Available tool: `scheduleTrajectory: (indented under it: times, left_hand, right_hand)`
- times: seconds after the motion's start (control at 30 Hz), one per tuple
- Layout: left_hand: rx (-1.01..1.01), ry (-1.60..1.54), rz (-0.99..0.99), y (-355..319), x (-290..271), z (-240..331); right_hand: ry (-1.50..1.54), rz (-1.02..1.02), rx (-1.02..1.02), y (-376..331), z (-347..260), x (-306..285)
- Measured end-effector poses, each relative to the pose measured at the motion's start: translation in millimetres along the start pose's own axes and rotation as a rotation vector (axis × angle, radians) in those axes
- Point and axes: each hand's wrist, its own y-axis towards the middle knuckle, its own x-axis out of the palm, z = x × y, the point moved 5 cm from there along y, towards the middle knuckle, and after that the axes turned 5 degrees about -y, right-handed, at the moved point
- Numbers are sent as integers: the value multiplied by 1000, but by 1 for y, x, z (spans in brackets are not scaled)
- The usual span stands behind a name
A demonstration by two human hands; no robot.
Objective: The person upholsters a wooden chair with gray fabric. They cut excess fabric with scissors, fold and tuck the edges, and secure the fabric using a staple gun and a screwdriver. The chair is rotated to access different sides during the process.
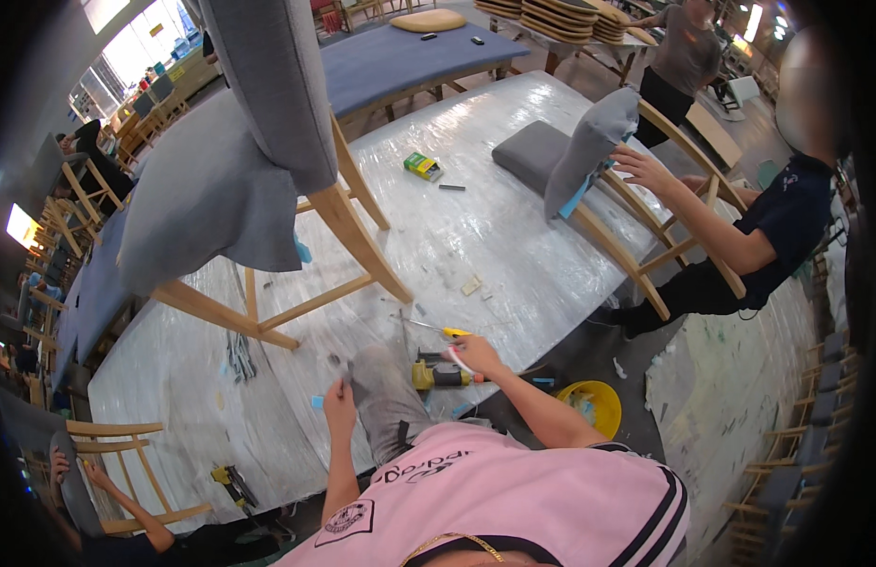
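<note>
A grey upholstered chair (202,180) with light wooden legs stands on the plastic-covered table in front of me, at the left. Loose grey fabric hangs from its seat edge. My right hand (478,357) is closed at the yellow handle of a screwdriver (454,332), its thin metal shaft pointing left. Just below that hand lies a yellow and black staple gun (440,376). My left hand (340,408) is raised beside my grey-trousered leg, fingers pinched together; a small dark piece shows at the fingertips, too small to name.
A co-worker's hand (646,172) touches another grey chair (589,156) lying on the table (438,246) at the right. A small green and yellow box (423,166) lies mid-table. A yellow bucket (603,408) stands right of me. Lower left, another person handles a chair near a second staple gun (233,487).
</note>
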Motion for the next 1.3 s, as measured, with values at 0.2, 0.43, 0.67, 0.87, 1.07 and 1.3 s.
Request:
scheduleTrajectory:
  times: [0.2, 0.43, 0.67, 0.87, 1.07, 1.3]
  left_hand:
    - [-103, -242, -149, -42, 23, -11]
    - [118, -343, -388, 15, 81, 82]
    - [381, -129, -461, 6, 95, 121]
    - [-535, -266, -254, -28, 57, -108]
    - [-313, -315, -439, -14, 62, 25]
    - [1139, -615, -185, -68, -45, 414]
  right_hand:
    - [-238, 233, 186, 56, 80, -58]
    - [351, -121, -261, 33, -13, -39]
    - [454, -76, -156, -51, -35, -21]
    - [148, 372, 172, -128, 145, -62]
    - [10, 733, 1331, -299, 327, -49]
    - [184, 68, 793, -209, 329, 53]
